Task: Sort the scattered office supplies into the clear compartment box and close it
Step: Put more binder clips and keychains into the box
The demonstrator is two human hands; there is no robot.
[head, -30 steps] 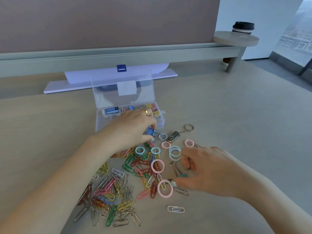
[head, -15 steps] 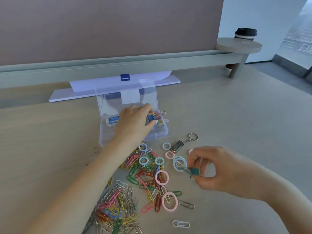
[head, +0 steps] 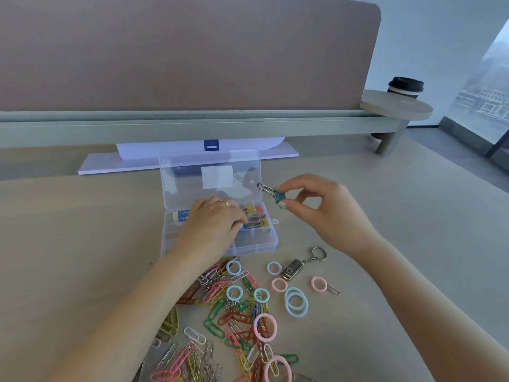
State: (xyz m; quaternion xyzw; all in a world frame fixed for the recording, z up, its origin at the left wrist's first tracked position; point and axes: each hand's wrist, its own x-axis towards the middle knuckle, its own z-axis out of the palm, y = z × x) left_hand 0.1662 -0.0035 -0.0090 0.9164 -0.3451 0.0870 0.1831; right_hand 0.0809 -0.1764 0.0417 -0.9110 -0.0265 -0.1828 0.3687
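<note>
The clear compartment box (head: pixel 256 245) stands open on the desk, its lid (head: pixel 190 186) tilted up at the back. My left hand (head: pixel 212 224) reaches into the box and pinches a blue binder clip (head: pixel 243 225) down among other binder clips (head: pixel 254 209) in the right compartments. My right hand (head: pixel 325 208) hovers just right of the lid and pinches a teal binder clip (head: pixel 276 194) with its wire handles pointing left. A heap of coloured paper clips (head: pixel 228 318) and pastel rings (head: pixel 296 301) lies in front of the box.
A metal USB stick on a keyring (head: pixel 296 268) lies right of the clips. A white flat stand (head: pixel 181 161) sits behind the box against the desk divider (head: pixel 192 128). A takeaway cup (head: pixel 405 85) stands on a round shelf at the back right.
My right hand has lifted the teal binder clip from above the heap up to beside the box lid. My left hand has lowered the blue clip into the box's right compartments.
</note>
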